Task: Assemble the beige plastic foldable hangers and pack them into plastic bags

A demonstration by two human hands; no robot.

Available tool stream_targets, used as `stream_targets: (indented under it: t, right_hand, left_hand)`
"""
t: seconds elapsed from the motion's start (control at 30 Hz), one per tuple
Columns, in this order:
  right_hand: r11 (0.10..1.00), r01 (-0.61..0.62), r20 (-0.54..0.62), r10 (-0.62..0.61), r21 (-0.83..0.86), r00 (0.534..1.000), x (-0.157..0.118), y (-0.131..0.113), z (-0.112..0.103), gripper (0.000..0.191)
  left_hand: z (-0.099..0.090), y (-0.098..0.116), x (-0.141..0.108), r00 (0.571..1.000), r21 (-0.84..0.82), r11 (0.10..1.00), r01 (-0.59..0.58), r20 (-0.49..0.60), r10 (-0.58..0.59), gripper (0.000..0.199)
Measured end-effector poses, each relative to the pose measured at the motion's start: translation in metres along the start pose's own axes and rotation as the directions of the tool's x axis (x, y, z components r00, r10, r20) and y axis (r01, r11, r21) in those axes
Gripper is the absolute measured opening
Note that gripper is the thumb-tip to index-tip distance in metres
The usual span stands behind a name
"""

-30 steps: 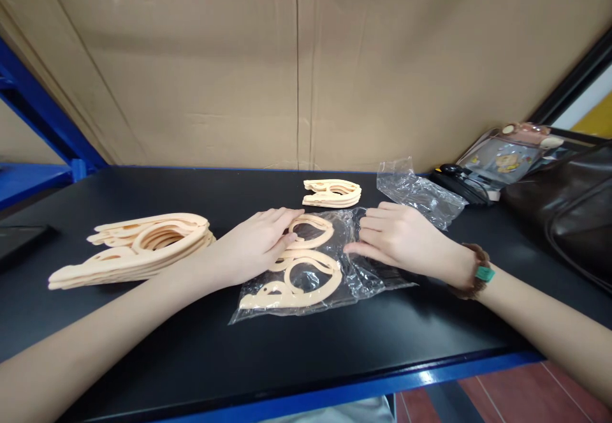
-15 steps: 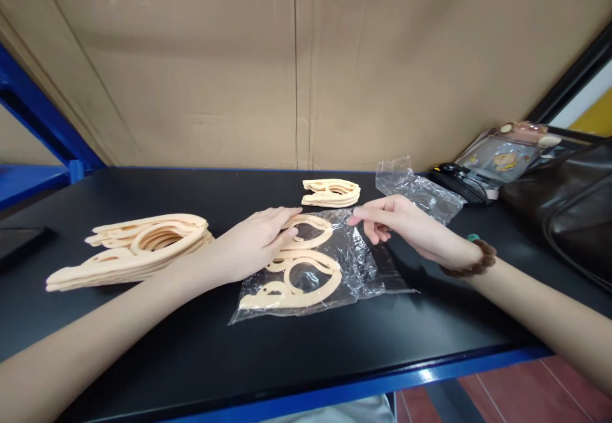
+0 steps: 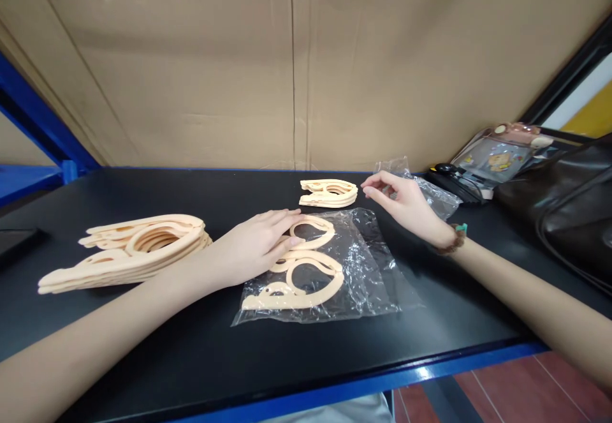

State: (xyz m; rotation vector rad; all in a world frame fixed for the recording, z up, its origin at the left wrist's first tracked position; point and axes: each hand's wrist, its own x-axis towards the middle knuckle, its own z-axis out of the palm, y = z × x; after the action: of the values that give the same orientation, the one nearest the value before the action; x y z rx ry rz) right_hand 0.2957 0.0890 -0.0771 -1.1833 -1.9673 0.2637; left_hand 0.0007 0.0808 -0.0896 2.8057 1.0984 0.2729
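A clear plastic bag (image 3: 368, 276) lies flat on the black table, with cream curved plastic pieces (image 3: 329, 279) inside its left part. My left hand (image 3: 261, 244) rests flat over the bag's upper left, fingers stretched out on the pieces. Above the bag's right part is my right hand (image 3: 394, 200), its fingers apart and bent with nothing between them. Just left of its fingertips sits a small stack of cream pieces (image 3: 329, 193). A larger stack of the same pieces (image 3: 138, 251) lies to the left, partly behind my left forearm.
Another crumpled clear bag (image 3: 437, 196) lies behind my right hand. At the right are a black cable item (image 3: 459, 180), a printed pouch (image 3: 497, 155) and a dark leather bag (image 3: 564, 200). Cardboard (image 3: 215, 78) stands behind the table (image 3: 201, 359).
My right hand has lifted off the bag's upper edge and moved right and up. The bag's right part now lies flatter. My left hand stays almost in place.
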Motion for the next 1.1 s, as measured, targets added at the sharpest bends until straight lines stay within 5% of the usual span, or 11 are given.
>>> stream_targets:
  t: [0.17,0.43,0.63,0.87,1.1]
  right_hand:
    - [0.966,0.16,0.093,-0.144,-0.204,0.985,0.008,0.028,0.0,0.037]
    - [0.977,0.125,0.308,-0.067,-0.171,0.949,0.035,0.034,0.012,0.074]
    - [0.987,0.091,0.436,-0.026,-0.13,0.9,0.054,0.031,0.012,0.065]
    - [0.972,0.166,0.263,-0.119,-0.165,0.957,0.048,0.024,0.007,0.051]
    - [0.978,0.087,0.08,-0.073,-0.188,0.994,0.029,-0.003,-0.045,0.053]
  left_hand:
    - [0.0,0.006,-0.002,0.995,-0.013,0.995,-0.095,0.019,0.096,0.049]
    - [-0.001,0.019,-0.001,0.988,-0.055,0.988,-0.141,0.05,0.144,0.045]
    - [-0.002,0.018,-0.005,0.989,-0.095,0.985,-0.144,0.016,0.146,0.043]
    - [0.0,0.015,0.0,0.997,-0.072,0.994,-0.078,-0.017,0.077,0.046]
    - [0.004,0.006,0.001,0.991,-0.017,0.996,0.085,-0.105,-0.086,0.046]
